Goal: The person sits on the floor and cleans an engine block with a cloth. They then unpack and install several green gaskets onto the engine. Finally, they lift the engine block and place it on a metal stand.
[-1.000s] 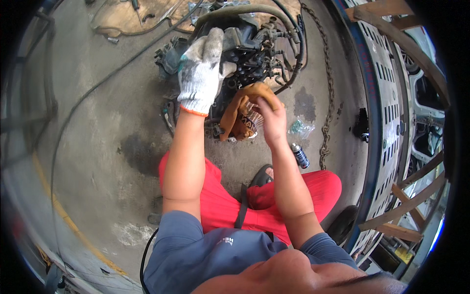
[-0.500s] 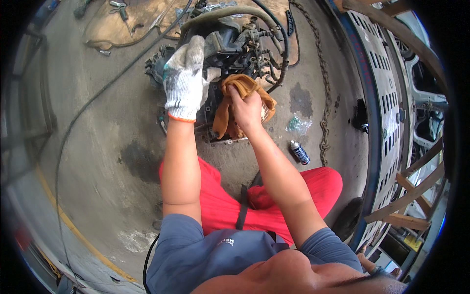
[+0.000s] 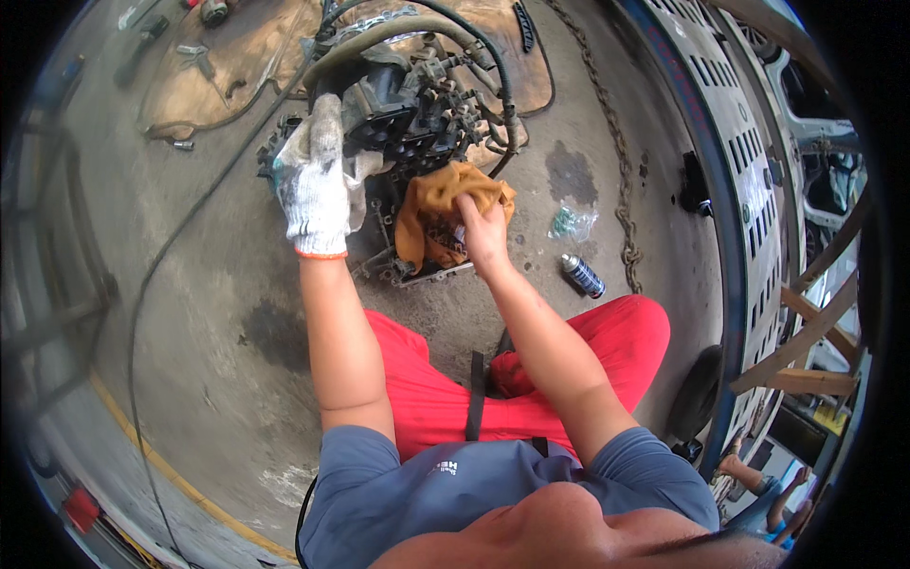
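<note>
In front of me on the floor stands a greasy black and grey engine (image 3: pixel 379 114) with hoses and metal fittings. My left hand (image 3: pixel 318 190), in a white knit glove with an orange cuff, is at its left side, fingers along a black part and thumb apart; the grip appears closed on the engine, though the fingertips are partly hidden. My bare right hand (image 3: pixel 485 232) pinches an orange-brown cloth (image 3: pixel 438 194) bunched over the engine's near end. Below the cloth, a metal-edged frame (image 3: pixel 431 277) shows.
A spray can (image 3: pixel 582 275) and a clear plastic bag (image 3: pixel 573 224) lie to the right, before a rusty chain (image 3: pixel 621 161). Beyond is a slotted metal rack (image 3: pixel 739 142). A cable (image 3: pixel 180 223) crosses the left floor. Pliers (image 3: pixel 197 59) lie on a stained board (image 3: pixel 261 57).
The view has turned slightly, shifting the engine and both hands left in the picture. Under my right hand the cloth has changed folds. My left hand keeps its place on the engine.
</note>
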The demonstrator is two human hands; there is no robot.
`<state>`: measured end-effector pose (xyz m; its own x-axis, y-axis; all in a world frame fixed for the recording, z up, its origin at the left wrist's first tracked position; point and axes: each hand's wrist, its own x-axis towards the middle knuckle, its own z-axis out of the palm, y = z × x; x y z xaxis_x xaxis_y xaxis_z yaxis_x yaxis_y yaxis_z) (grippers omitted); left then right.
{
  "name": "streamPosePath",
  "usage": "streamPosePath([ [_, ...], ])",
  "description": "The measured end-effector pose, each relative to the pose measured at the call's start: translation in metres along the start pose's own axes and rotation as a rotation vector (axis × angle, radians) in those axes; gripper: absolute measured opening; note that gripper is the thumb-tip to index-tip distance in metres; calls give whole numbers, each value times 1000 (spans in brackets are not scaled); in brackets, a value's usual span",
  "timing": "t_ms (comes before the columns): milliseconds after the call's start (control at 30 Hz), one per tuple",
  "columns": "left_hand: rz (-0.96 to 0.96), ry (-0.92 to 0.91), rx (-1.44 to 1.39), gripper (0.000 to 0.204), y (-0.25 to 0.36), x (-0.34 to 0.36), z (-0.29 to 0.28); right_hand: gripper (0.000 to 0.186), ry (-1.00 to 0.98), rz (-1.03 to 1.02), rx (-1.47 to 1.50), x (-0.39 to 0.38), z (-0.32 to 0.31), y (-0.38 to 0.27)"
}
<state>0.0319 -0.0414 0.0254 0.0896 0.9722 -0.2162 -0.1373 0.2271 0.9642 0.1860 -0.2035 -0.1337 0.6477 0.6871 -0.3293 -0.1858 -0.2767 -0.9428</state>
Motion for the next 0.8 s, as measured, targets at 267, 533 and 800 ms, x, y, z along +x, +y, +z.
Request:
streamPosePath([
  [267, 66, 40, 138, 46, -16, 10, -5, 24, 121, 70, 296, -28, 18, -38],
  [533, 173, 39, 294, 50, -29, 21, -17, 25, 133, -214, -151, 16, 57, -31],
  [800, 111, 53, 287, 51, -26, 14, -16, 29, 199, 59, 334, 6, 27, 0],
])
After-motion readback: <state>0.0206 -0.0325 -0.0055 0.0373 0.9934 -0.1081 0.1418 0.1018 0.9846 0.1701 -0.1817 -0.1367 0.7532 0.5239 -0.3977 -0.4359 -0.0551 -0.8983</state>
